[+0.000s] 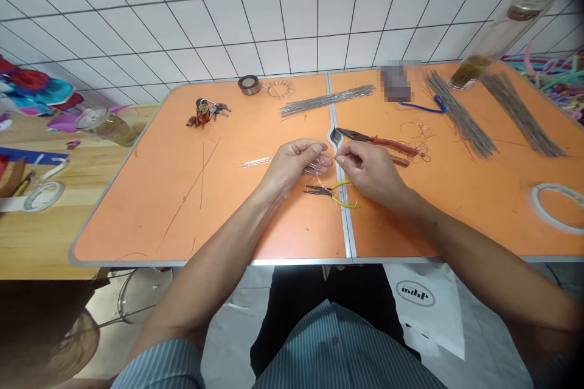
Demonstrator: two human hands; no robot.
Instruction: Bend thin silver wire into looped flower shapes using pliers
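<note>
Above the middle of the orange table, my left hand (294,164) is closed around a small bundle of thin metal wires (255,162), whose straight ends stick out to the left. A fine bent wire shows by its fingertips. My right hand (371,171) is pinched at the wire end, close beside the left fingertips; what lies between its fingers is too small to see clearly. Small pliers (325,191) with yellow handles lie just below the hands. Long-nose pliers (395,144) with red handles lie behind the right hand, partly covered by it.
Wire bundles (326,101) (460,115) (522,112) lie along the back and right. A tape roll (249,84), keys (207,112), a blurred dark object (396,82) and a glass bottle (504,36) stand near the wall. White tape (557,206) lies right. Loose wires (189,191) lie left.
</note>
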